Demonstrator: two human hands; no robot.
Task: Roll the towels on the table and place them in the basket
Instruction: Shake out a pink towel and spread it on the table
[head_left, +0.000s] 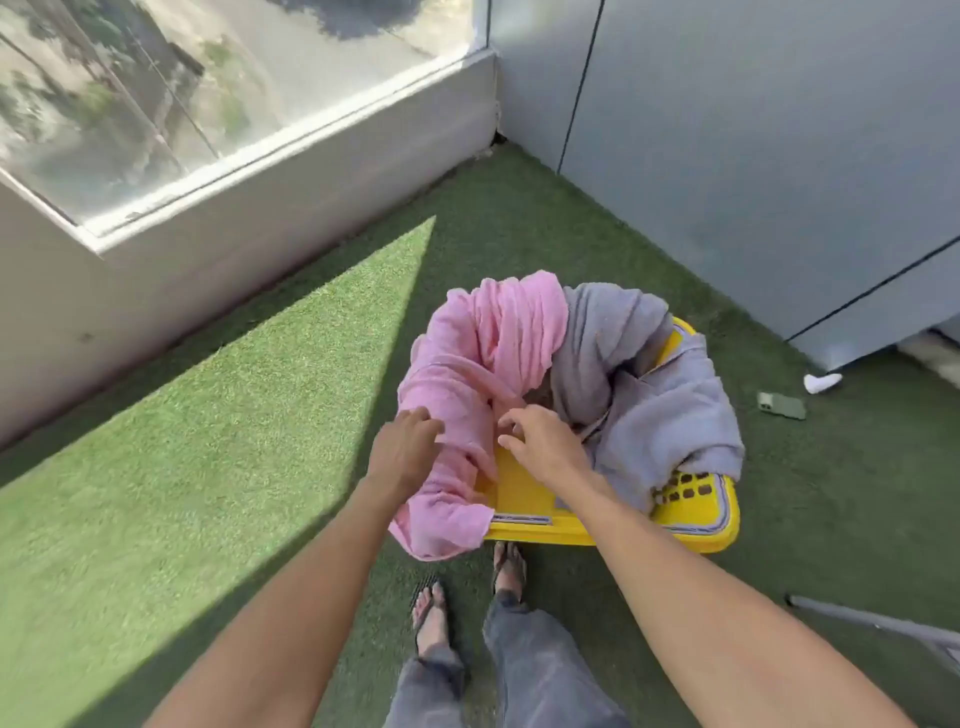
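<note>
A yellow plastic basket (691, 525) stands on the green turf right in front of my feet. A pink towel (483, 353) lies crumpled in its left half and spills over the near left rim. A grey towel (649, 395) fills the right half and hangs over the right side. My left hand (402, 447) rests on the pink towel at the basket's left edge, fingers bent loosely onto the cloth. My right hand (540, 441) hovers over the middle of the basket, fingers loosely curled, holding nothing that I can see.
A green phone (781, 405) and a small white object (822, 383) lie on the turf to the right of the basket. A low white wall with glass (291, 171) runs along the left; grey panels (753, 156) stand behind. A grey metal leg (878, 623) enters at lower right.
</note>
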